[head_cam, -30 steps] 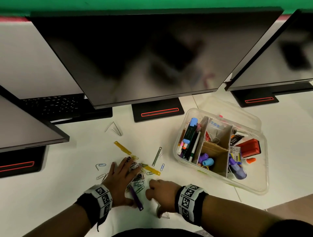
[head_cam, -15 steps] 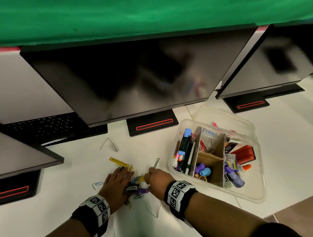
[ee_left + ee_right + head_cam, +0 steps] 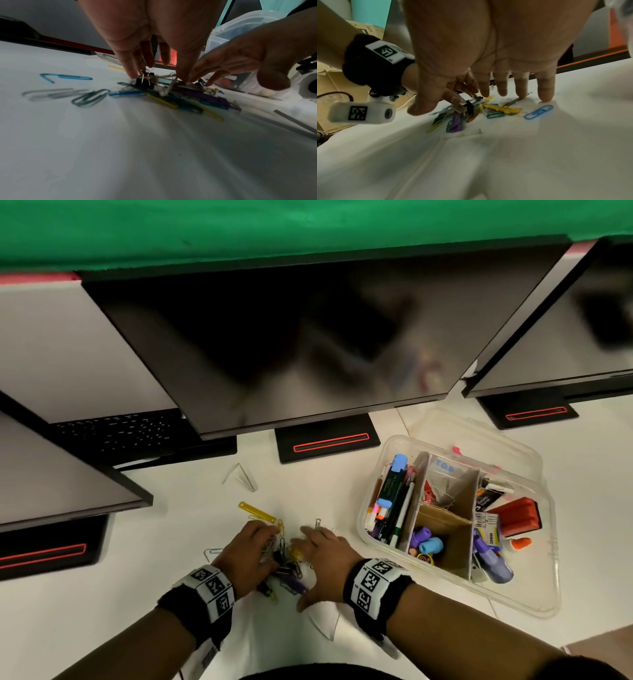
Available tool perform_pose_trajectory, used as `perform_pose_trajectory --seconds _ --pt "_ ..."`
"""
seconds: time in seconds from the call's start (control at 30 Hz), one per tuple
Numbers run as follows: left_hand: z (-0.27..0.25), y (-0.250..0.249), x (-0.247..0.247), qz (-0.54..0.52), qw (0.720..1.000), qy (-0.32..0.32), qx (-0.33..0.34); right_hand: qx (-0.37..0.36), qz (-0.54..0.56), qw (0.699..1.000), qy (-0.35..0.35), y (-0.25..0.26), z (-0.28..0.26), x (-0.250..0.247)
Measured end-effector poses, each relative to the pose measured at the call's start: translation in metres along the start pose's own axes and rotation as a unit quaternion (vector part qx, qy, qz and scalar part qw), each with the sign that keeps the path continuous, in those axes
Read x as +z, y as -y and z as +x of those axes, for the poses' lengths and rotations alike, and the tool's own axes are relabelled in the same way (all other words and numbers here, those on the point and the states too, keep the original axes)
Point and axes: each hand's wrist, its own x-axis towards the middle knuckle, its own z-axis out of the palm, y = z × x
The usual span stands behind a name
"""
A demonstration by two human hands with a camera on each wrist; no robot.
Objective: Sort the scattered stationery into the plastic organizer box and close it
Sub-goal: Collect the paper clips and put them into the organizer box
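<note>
A heap of coloured paper clips, fasteners and a black binder clip lies on the white desk between my two hands. My left hand cups the heap's left side, its straight fingers touching the black binder clip. My right hand closes in from the right, fingers stretched flat onto the desk by a blue clip and a yellow fastener. Neither hand grips anything. The clear organizer box stands open to the right, its compartments holding pens, markers and a red stamp.
The box's clear lid lies behind it. Loose on the desk are a yellow fastener, a blue clip, a clear triangle and a clear piece. Monitors and their black bases line the back.
Both hands have swept inward and raked the scattered clips into one heap. The right hand came up from the desk's near edge to the pile.
</note>
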Motion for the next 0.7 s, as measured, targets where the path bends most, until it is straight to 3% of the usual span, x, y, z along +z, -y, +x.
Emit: perform_pose_trajectory --seconds 0.2,0.27,0.4,0.5,0.7 --pt "0.001 0.012 -0.016 0.015 0.999 0.013 -0.047 0.072 0.003 0.997 0.014 -0.008 -0.009 0.013" --pt "-0.001 0.015 -0.018 0.045 0.995 0.047 -0.078 0.082 0.049 0.995 -0.013 -0.007 -0.003 0.017" --pt "-0.004 0.014 -0.009 0.127 0.985 0.101 -0.054 0.095 0.139 0.981 -0.093 -0.003 0.018 0.01" --pt "0.0 0.011 -0.002 0.119 0.989 0.074 -0.043 0.081 0.114 0.985 -0.101 0.003 0.029 0.001" --pt "0.007 0.008 -0.008 0.07 0.992 0.035 -0.094 0.062 0.03 0.996 -0.053 0.016 0.035 0.003"
